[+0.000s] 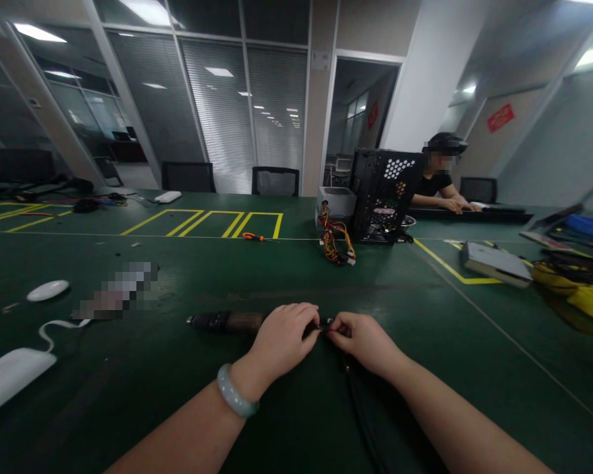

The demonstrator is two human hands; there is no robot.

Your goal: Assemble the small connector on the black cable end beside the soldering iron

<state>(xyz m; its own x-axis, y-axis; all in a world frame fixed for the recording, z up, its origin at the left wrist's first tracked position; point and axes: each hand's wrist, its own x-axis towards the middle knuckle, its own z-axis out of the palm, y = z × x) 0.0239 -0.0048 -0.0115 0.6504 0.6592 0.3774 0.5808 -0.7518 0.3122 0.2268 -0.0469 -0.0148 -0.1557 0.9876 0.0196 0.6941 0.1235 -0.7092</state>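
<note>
left hand (285, 341): fingers (306, 312) curled | right hand (368, 341): fingers pinched | forearms (192, 424) angled inward

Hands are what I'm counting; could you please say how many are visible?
4: the wearer's left hand by one end of the dark cylindrical tool, the right hand near the black cable, and the co-worker's two hands at the long black panel.

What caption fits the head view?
Left hand at one end of a dark cylindrical tool, right hand near a black cable, on a green table.
</note>
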